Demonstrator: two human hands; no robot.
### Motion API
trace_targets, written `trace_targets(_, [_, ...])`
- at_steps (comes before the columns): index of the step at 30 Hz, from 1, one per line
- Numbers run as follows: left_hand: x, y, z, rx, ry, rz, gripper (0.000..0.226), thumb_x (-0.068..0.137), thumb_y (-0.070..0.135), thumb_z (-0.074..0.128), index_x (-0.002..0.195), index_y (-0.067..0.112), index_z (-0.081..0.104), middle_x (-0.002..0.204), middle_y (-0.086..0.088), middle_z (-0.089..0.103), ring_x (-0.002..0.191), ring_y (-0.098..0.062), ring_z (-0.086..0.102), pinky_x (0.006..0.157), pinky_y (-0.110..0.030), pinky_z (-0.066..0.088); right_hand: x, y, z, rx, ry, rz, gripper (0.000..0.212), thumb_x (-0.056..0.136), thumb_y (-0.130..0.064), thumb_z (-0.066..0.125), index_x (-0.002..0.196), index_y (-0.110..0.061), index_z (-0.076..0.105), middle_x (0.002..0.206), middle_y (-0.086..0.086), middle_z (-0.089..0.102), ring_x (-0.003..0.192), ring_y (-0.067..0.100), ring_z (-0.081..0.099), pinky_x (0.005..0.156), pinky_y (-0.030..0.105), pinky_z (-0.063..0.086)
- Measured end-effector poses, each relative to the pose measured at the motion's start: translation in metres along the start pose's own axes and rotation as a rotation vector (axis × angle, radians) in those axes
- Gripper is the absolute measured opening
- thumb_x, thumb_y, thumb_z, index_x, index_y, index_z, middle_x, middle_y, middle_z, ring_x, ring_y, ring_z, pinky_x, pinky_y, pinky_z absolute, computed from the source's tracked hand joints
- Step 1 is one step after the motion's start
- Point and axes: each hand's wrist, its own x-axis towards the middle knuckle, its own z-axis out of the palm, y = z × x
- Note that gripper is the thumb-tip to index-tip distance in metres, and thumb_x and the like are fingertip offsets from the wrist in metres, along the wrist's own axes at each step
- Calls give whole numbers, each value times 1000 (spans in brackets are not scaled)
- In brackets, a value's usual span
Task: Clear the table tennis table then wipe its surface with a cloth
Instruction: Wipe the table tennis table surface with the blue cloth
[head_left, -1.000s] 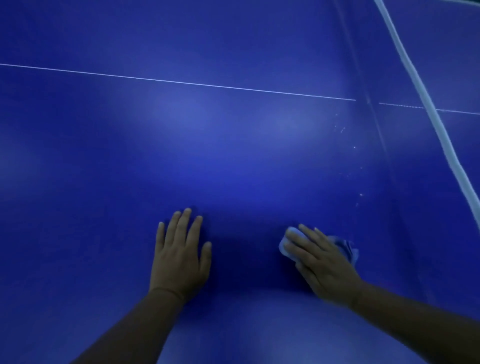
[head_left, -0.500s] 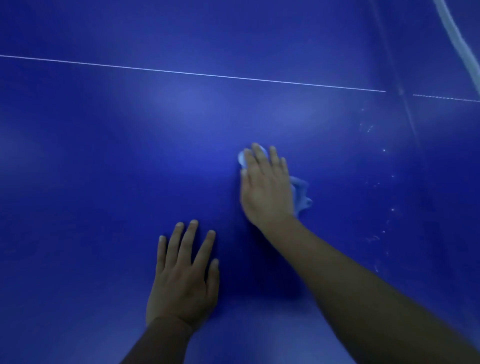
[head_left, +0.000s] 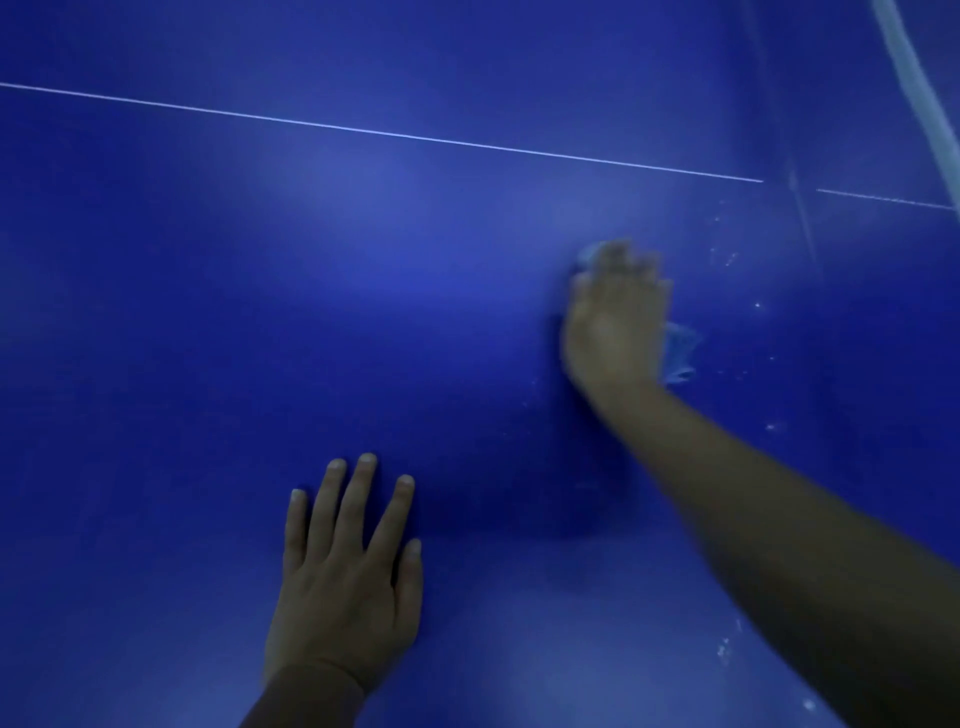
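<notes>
The right hand (head_left: 615, 327), blurred, presses the pale cloth (head_left: 678, 353) flat onto the blue desk (head_left: 208, 312) with straight fingers, below the white line (head_left: 395, 136). The left hand (head_left: 348, 577) lies spread, grip released, nearer the person.

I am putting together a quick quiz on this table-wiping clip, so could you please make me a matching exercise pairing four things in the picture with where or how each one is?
Things:
1. left hand
2. right hand
3. cloth
4. white specks

States:
A. scattered on the table to the right of the cloth
B. flat on the table, fingers spread, holding nothing
C. mostly hidden under a hand, an edge sticking out
D. stretched forward, pressing down on the cloth, blurred

Pairs: 1-B, 2-D, 3-C, 4-A
</notes>
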Motion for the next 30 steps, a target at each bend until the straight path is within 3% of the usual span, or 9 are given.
trace_targets(2, [1, 0, 1, -1, 18, -5, 58, 93, 43, 36, 138, 14, 58, 153, -16, 41, 144, -36, 31, 117, -58, 17, -33, -34, 9, 55, -109, -337, 49, 104, -28, 32, 144, -3, 44, 152, 17, 42, 141, 42, 33, 115, 54, 24])
trace_targets(4, [0, -2, 2, -11, 32, -1, 61, 99, 47, 25, 138, 13, 57, 154, -16, 40, 144, -36, 31, 118, -58, 16, -23, -38, 11, 51, -170, -478, 51, 105, -33, 25, 149, -11, 40, 156, 7, 38, 146, 34, 27, 119, 48, 17])
trace_targets(7, [0, -3, 2, -15, 23, -7, 67, 101, 50, 15, 139, 13, 56, 154, -16, 39, 144, -36, 31, 120, -57, 14, 51, 11, 7, -157, -99, -347, 46, 101, -29, 28, 142, -13, 44, 149, 11, 42, 131, 37, 42, 106, 48, 35])
trace_targets(12, [0, -5, 2, 4, 1, 0, 66, 102, 50, 14, 140, 13, 54, 154, -16, 38, 145, -36, 29, 118, -59, 15, 91, 79, -6, -67, -21, 125, 49, 107, -27, 27, 148, -4, 37, 156, 15, 34, 141, 39, 29, 115, 51, 25])
trace_targets(20, [0, -4, 4, -7, 51, 9, 64, 102, 49, 18, 137, 13, 58, 153, -16, 40, 144, -36, 31, 117, -60, 18, 55, -4, 12, 6, -150, -360, 50, 108, -29, 23, 154, -10, 30, 162, 9, 26, 149, 33, 19, 122, 43, 14])
trace_targets(22, [0, -5, 7, 5, 63, 15, 63, 102, 48, 19, 137, 13, 58, 153, -16, 40, 144, -36, 31, 116, -61, 19, 86, 0, 15, -75, -100, -286, 49, 107, -27, 23, 152, -9, 32, 159, 10, 31, 144, 34, 28, 116, 43, 22])
trace_targets(26, [0, -7, 11, 3, 96, 34, 61, 101, 47, 22, 138, 13, 56, 153, -17, 39, 144, -37, 32, 115, -63, 21, 124, 37, 5, -26, -8, 212, 51, 107, -28, 22, 152, -6, 30, 158, 11, 30, 144, 35, 26, 117, 49, 22])
trace_targets(28, [0, -8, 13, 6, 104, 32, 60, 101, 46, 23, 137, 13, 57, 153, -17, 40, 144, -37, 33, 115, -63, 22, 108, 30, 8, -29, 1, 170, 52, 107, -29, 22, 153, -5, 29, 159, 12, 29, 145, 36, 25, 118, 49, 20])
trace_targets(30, [-1, -8, 13, -2, 105, 29, 60, 101, 47, 23, 136, 13, 59, 153, -17, 41, 143, -37, 34, 116, -63, 21, 87, 22, 16, -39, -34, -134, 50, 107, -27, 24, 151, -5, 34, 157, 14, 34, 143, 36, 30, 116, 47, 23])
